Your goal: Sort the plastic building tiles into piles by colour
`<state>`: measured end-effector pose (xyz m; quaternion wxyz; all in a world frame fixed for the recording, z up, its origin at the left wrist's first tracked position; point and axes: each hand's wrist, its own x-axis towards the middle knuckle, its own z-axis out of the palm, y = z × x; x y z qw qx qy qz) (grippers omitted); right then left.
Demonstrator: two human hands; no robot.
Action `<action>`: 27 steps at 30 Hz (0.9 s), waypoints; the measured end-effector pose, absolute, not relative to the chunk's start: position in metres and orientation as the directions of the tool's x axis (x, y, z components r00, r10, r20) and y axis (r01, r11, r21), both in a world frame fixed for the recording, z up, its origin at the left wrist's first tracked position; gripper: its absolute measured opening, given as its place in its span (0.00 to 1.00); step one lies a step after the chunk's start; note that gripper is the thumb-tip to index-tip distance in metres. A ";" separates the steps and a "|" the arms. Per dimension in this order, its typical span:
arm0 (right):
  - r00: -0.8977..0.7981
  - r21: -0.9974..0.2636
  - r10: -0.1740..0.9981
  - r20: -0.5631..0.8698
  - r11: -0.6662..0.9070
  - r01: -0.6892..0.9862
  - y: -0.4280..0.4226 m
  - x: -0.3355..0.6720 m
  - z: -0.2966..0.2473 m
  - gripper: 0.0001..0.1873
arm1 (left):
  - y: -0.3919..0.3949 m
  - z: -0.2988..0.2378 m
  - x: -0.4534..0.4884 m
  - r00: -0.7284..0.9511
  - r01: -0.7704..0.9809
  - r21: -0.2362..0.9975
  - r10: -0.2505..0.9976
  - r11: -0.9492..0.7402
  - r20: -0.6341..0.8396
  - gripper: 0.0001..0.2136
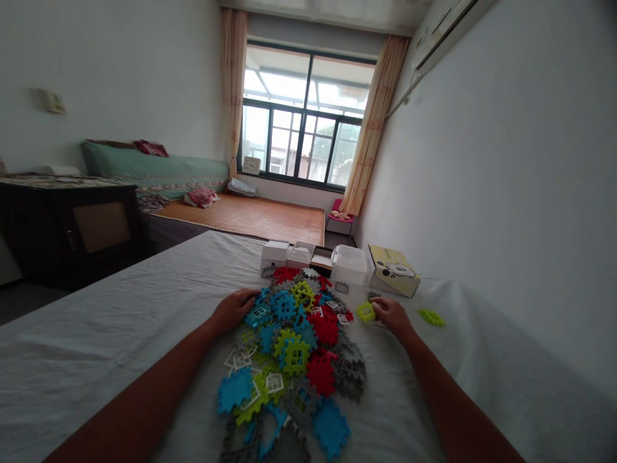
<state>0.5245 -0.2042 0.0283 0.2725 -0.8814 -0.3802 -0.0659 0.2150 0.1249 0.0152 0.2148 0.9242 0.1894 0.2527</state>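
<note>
A mound of interlocking plastic pieces [289, 350], flat and toothed at the edges, lies on a table covered with a pale, wrinkled sheet [144, 321]. Its colours are blue, lime green, red, grey and white, and several pieces have window-like grids. The person's left hand [236, 310] rests against the mound's left edge, fingers bent and touching blue pieces; whether it grips one, I cannot tell. The right hand [391, 314] is just to the right of the mound, its fingertips at the edge of a lime-green piece [366, 312]; I cannot tell whether it is pinched or merely touched. Farther right of the mound lies another lime-green piece [431, 317], by itself. Just beyond the mound stands a row of small open boxes [274, 252] and a clear plastic box [349, 263]; to the right of these, beyond the mound, is a yellow carton [394, 270] with a cartoon face. Well beyond the mound are a bed [260, 215] and a curtained window [303, 128].
</note>
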 end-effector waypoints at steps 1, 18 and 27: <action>0.702 -0.423 0.639 0.314 -0.568 0.706 -0.207 0.527 0.029 0.18 | 0.125 0.016 0.215 0.800 0.242 0.495 0.461 -0.834 0.385 0.19; 0.781 -0.369 0.511 0.359 -0.691 0.622 -0.249 0.572 0.026 0.21 | 0.121 0.022 0.214 0.808 0.255 0.519 0.475 -0.816 0.350 0.19; 0.899 -0.425 0.036 0.436 -0.872 0.241 -0.336 0.625 -0.006 0.18 | 0.123 0.019 0.215 0.811 0.241 0.489 0.451 -0.839 0.374 0.20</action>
